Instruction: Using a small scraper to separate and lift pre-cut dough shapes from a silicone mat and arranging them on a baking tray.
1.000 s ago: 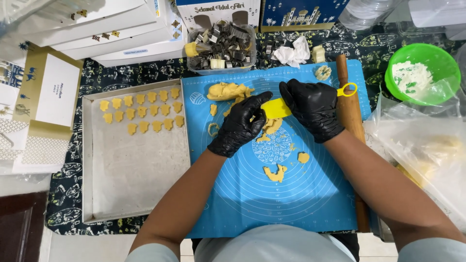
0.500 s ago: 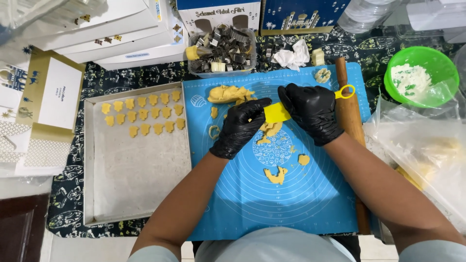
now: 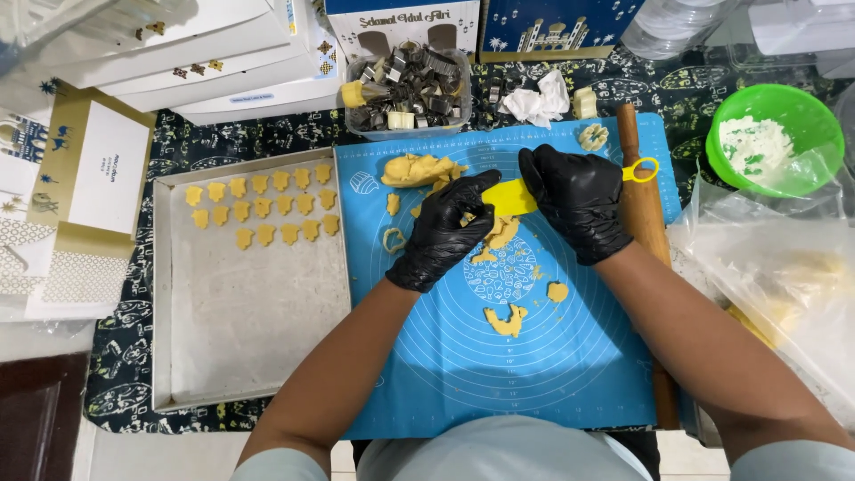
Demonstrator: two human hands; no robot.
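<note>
comparing frames: we see almost no change from a second ago; both hands stay over the same spot on the mat, so work is steady.
left hand (image 3: 443, 233): fingers pinched at the yellow scraper (image 3: 508, 198) edge.
right hand (image 3: 577, 198): closed around scraper.
dough cutout (image 3: 499, 233): under our fingertips, on the blue mat (image 3: 570, 365).
tray (image 3: 249, 356): left, well apart.

Mat (image 3: 570, 374) centre; tray (image 3: 249, 338) to its left, cut-outs (image 3: 263, 209) in tray's far rows. Dough lump (image 3: 419, 169) on mat's far edge, scraps (image 3: 508, 321) mid-mat. Rolling pin (image 3: 643, 214) along mat's right edge. Bowl (image 3: 815, 116) far right. Cutter tub (image 3: 405, 85) behind mat. Boxes (image 3: 178, 62) far left.
</note>
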